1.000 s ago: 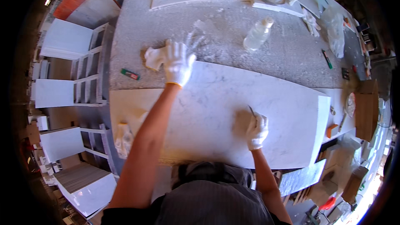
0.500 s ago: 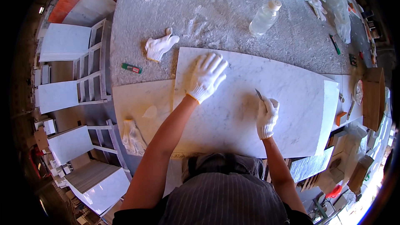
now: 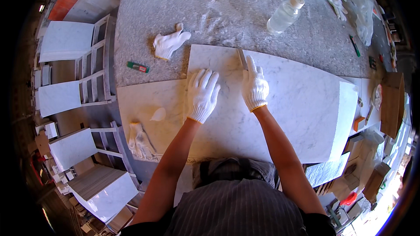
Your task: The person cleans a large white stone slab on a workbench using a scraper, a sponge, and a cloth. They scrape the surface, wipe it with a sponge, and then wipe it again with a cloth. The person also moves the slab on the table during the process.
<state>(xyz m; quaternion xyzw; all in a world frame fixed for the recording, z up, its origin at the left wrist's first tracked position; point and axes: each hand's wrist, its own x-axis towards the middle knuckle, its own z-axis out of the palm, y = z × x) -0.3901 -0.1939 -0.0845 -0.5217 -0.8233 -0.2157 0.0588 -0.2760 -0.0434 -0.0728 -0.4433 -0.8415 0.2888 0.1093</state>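
Observation:
A pale, grey-veined marble slab [image 3: 297, 109] lies in front of me on the workbench. Flat on its left part rests my left hand [image 3: 203, 96], in a white knitted glove, fingers stretched out and holding nothing. My right hand [image 3: 255, 85], gloved the same way, is closed around a narrow metal blade [image 3: 241, 57]. The blade points away from me, its tip near the slab's far edge; whether it touches the stone I cannot tell. Its handle is hidden in the glove. Another marble slab [image 3: 135, 96] sits at the left, partly under the first, bearing a small pale drop-shaped patch [image 3: 158, 114].
Beyond the slab, a loose glove [image 3: 170, 41], a small green-and-red box-shaped item [image 3: 138, 67] and a clear bottle [image 3: 285, 15] lie or stand on the dusty bench [image 3: 210, 22]. Another glove [image 3: 140, 142] is near left. Racks with stone panels [image 3: 65, 98] stand leftward; a cardboard box [image 3: 392, 102] is rightward.
My right hand has moved left and away from me with the blade, toward the slab's far edge. My left hand has slid back toward me and slightly left.

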